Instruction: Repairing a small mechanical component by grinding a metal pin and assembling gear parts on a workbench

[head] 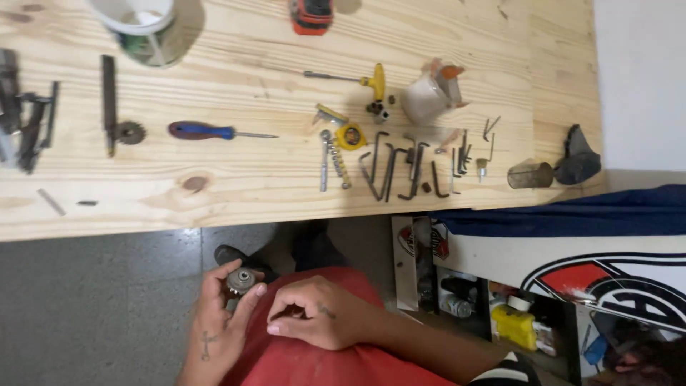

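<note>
My left hand (218, 318) is below the table edge, over my lap, gripping a small round metal gear-like part (241, 280) between thumb and fingers. My right hand (318, 312) rests beside it on my red-clothed leg, fingers curled in, with nothing visible in it. Both hands are well short of the wooden table (236, 189). On the table lie a blue-and-red handled screwdriver (214, 131), a yellow T-handle tool (357, 78) and several dark hex keys (400, 168).
A tape roll (143, 25) and an orange-black object (311, 14) sit at the far edge. A toothed wheel on a bar (118, 121), dark metal parts (25, 118), a white-orange object (432, 93), a mesh cup (530, 174) and dark cloth (579, 159) are there too. Bottles fill a shelf (500, 314) below right.
</note>
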